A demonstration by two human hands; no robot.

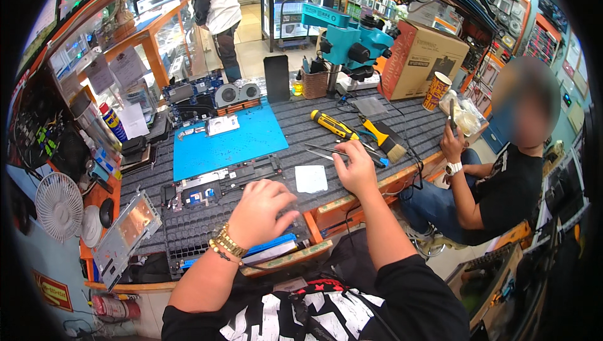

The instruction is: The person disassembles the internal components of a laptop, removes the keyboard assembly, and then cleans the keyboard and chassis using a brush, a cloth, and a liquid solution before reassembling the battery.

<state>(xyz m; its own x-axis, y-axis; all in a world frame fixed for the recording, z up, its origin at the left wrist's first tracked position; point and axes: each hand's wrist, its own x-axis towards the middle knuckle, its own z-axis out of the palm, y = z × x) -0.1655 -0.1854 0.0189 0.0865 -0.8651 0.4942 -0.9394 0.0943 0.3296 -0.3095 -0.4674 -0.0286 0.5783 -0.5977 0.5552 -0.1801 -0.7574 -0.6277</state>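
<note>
My left hand (260,212) hovers open, thumb apart from the fingers, over the near edge of a dark laptop chassis (251,173). A gold watch (228,241) and a bracelet circle that wrist. My right hand (357,168) is over the tools, its thumb and index finger apart around the tweezers (320,152); whether they touch is unclear. Between my hands lies a white square pad (311,179). Beyond the right hand are a yellow-black screwdriver (334,125) and a yellow-handled brush (382,138). A blue mat (232,138) bears a small silver part (223,125).
A circuit board with twin fans (237,94) lies behind the mat. A teal microscope (358,45), cardboard box (427,58) and paper cup (436,91) stand farther back. A metal panel (129,234) leans at left near a white fan (59,207). Another person sits at right holding a phone.
</note>
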